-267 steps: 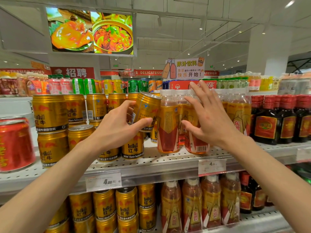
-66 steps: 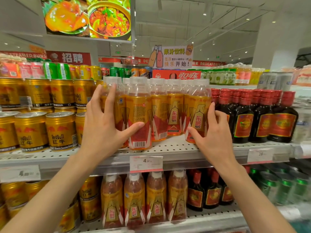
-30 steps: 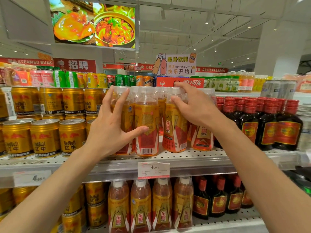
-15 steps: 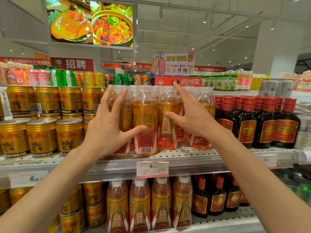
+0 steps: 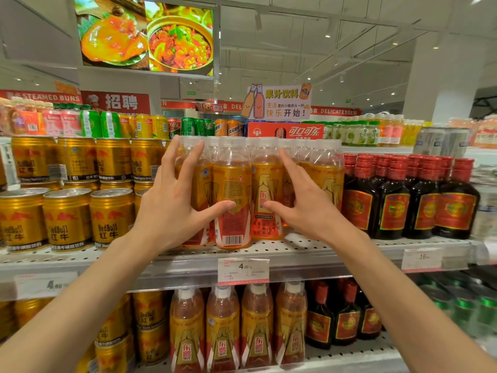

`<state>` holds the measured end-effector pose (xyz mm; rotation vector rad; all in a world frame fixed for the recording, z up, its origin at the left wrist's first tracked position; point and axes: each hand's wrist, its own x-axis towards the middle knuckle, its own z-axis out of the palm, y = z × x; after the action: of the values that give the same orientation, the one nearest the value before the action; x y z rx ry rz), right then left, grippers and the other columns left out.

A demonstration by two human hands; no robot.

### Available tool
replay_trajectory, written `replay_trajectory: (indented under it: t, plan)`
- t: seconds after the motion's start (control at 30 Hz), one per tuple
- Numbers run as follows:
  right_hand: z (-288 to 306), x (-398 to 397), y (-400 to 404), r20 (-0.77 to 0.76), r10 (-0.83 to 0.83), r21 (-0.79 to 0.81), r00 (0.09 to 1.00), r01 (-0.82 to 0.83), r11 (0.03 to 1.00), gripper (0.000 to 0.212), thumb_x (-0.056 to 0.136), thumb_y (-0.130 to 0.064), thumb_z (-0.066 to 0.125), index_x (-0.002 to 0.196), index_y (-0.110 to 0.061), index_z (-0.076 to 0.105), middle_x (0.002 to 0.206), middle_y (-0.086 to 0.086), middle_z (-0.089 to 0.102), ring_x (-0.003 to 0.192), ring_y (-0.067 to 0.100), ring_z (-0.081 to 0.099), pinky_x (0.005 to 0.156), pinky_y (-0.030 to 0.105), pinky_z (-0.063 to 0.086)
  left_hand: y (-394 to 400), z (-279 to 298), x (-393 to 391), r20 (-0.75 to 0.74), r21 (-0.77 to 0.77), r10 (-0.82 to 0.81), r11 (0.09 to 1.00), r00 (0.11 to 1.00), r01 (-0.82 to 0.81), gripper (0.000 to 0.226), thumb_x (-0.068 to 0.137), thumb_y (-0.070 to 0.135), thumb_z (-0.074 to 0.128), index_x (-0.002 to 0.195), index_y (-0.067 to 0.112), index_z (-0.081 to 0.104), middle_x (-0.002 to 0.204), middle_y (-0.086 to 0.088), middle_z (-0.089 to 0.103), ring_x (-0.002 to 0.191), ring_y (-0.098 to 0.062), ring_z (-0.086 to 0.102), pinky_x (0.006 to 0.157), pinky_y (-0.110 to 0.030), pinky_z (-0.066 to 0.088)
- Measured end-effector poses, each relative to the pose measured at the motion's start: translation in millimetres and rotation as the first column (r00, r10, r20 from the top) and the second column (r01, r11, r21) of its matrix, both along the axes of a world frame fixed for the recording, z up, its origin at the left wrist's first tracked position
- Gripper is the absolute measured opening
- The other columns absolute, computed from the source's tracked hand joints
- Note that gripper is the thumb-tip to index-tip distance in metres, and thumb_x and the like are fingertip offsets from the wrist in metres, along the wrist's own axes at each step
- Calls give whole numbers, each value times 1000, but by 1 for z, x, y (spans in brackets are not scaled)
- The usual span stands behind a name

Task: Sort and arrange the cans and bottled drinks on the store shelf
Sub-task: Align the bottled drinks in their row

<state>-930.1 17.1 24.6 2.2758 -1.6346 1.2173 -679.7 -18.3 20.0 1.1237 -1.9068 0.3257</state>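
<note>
Shelf (image 5: 295,251): orange bottles (image 5: 266,189) upright, white caps; L hand (image 5: 172,211) touching.

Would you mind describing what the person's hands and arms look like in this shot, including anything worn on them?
Both forearms are bare up to the frame edge, with no sleeve in view. The left hand and right hand wear no gloves, rings, watch or bracelet that can be seen. Fingers are slender, and the visible nails look short and unpainted.
</note>
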Motion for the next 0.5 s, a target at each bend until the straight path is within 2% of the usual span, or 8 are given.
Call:
replay_trajectory:
  t: [0.07,0.13,0.2,0.27,0.4,0.5]
  plan:
    - [-4,0,-1,26,28,21,999,-29,999,108,89,-34,74,157,-44,-10,166,-9,17,146,10,28,113,30,25,0,0,0,-1,5,-3,1000,1000,3,112,67,85,52,158,42,3,169,2,-8,152,-30,24,96,-57,50]
    - [-6,0,-1,79,63,18,995,-65,998,108,89,-30,75,157,-45,-7,164,-10,20,145,4,25,117,34,25,1,0,1,-6,7,-10,1000,1000,10,112,67,84,52,158,43,4,169,3,-8,152,-30,24,97,-58,49]
    - [-9,-1,-1,150,80,19,986,-83,996,106,88,-28,76,157,-46,-2,163,-11,23,145,8,30,118,45,35,1,1,2,-11,15,-21,1000,1000,21,112,66,84,52,158,43,4,168,4,-8,152,-30,23,98,-59,48]
    - [-11,-2,-2,220,83,39,972,-93,995,103,88,-25,76,157,-47,2,160,-11,27,142,13,37,110,50,44,1,1,3,-18,16,-35,999,999,35,112,66,84,53,158,43,5,168,4,-8,151,-30,24,97,-60,48]
    - [-16,-4,-4,286,83,66,955,-106,992,93,90,-24,73,157,-44,12,153,-10,34,135,9,42,108,47,47,-1,1,4,-28,14,-59,998,998,60,111,66,82,57,158,44,7,168,4,-6,151,-30,24,97,-60,48]
    - [-20,-3,-6,310,93,67,946,-119,991,90,92,-22,71,157,-44,14,155,-11,32,138,9,40,107,43,49,0,1,5,-32,8,-69,998,997,69,112,65,81,57,158,44,8,168,3,-5,151,-30,24,97,-61,47]
